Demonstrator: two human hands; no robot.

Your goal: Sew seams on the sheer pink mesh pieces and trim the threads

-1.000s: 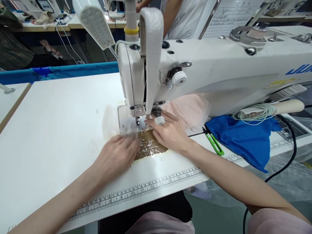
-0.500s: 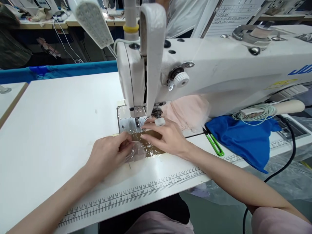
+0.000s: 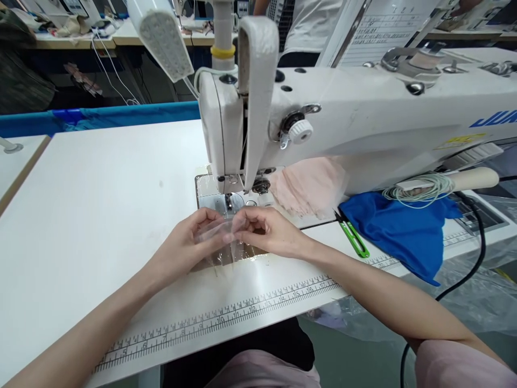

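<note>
"What's filling the room?"

"A person in white (image 3: 313,27) is standing beyond the bench (image 3: 121,205), and my machine (image 3: 343,118) is reaching across it from the right."

"What are your hands doing?"

"My left hand (image 3: 188,240) is pinching a sheer piece (image 3: 212,230) between thumb and fingers; my right hand (image 3: 270,231) is pinching it too, close beside."

"Where are you holding it?"

"I'm holding it before the needle, over a brown patch (image 3: 252,251) near the bench's front edge, where a ruler (image 3: 220,320) is running."

"And rightward?"

"Pink cloth (image 3: 311,186) is lying under the machine's arm. Past a green cutter (image 3: 354,240), blue cloth (image 3: 404,231) is hanging over the front edge."
</note>
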